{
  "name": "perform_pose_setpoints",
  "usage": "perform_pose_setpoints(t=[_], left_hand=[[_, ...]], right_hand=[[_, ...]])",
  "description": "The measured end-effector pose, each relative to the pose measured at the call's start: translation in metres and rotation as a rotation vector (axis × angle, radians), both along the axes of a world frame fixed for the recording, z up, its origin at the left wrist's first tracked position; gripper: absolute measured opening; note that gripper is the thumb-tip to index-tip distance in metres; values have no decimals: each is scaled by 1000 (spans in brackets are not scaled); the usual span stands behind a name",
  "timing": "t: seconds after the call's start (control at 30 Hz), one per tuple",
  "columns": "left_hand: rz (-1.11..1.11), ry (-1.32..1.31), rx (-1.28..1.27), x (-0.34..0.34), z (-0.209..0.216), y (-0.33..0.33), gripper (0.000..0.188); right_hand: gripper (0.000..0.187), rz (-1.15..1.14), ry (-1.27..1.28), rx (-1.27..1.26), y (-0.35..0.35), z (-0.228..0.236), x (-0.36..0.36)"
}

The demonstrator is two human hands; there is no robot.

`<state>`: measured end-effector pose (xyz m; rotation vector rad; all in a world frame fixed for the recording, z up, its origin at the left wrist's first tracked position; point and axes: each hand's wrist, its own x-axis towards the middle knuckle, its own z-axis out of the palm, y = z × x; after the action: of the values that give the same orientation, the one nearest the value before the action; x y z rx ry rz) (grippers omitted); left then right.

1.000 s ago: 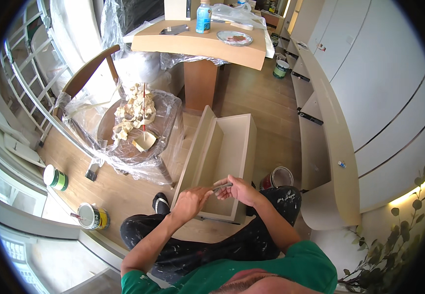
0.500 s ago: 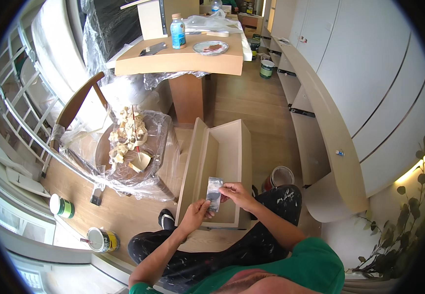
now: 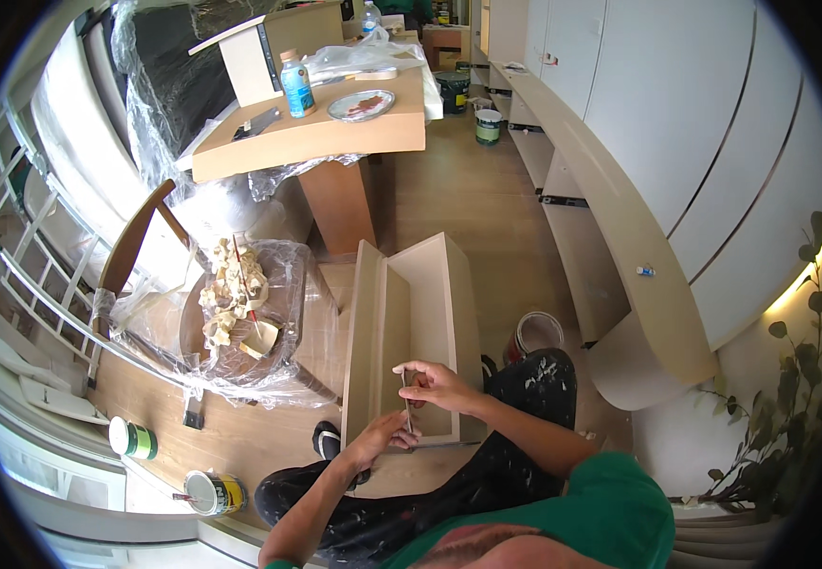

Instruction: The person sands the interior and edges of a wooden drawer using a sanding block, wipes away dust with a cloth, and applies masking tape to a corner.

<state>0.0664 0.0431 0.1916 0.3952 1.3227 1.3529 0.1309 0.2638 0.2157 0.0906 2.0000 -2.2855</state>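
Here, the left hand [image 3: 384,440] and right hand [image 3: 438,389] are each keeping a pinching grip on a thin, straight-edged greyish strip [image 3: 407,406], holding it above a smooth, beige, rectangular drawer [image 3: 420,327].

Thin, flat greyish piece [image 3: 407,406], turned nearly edge-on, pinched between left hand [image 3: 381,440] and right hand [image 3: 439,387], above near end of beige open-topped drawer [image 3: 463,322].
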Motion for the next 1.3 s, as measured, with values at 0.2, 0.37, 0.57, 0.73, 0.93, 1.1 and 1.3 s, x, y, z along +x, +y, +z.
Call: perform_pose_setpoints(t=[0.2, 0.37, 0.57, 0.73, 0.93, 1.1, 1.3], left_hand=[[92, -22, 38, -3, 10, 4, 45], [54, 6, 43, -1, 13, 6, 44], [71, 164, -47, 2, -2, 1, 43], [127, 188, -78, 4, 9, 6, 42], [105, 313, -57, 0, 6, 5, 43], [116, 333, -58, -2, -6, 3, 40], [76, 380, -29, -4, -14, 2, 37]], right_hand=[[56, 20, 76, 234, -5, -13, 2], [58, 32, 93, 350, -7, -18, 3], [63, 70, 63, 368, -13, -21, 6], [62, 67, 76, 402, -9, -22, 5], [60, 54, 90, 470, -10, -16, 6], [61, 55, 93, 453, -10, -17, 6], [62, 67, 84, 460, -10, -23, 6]])
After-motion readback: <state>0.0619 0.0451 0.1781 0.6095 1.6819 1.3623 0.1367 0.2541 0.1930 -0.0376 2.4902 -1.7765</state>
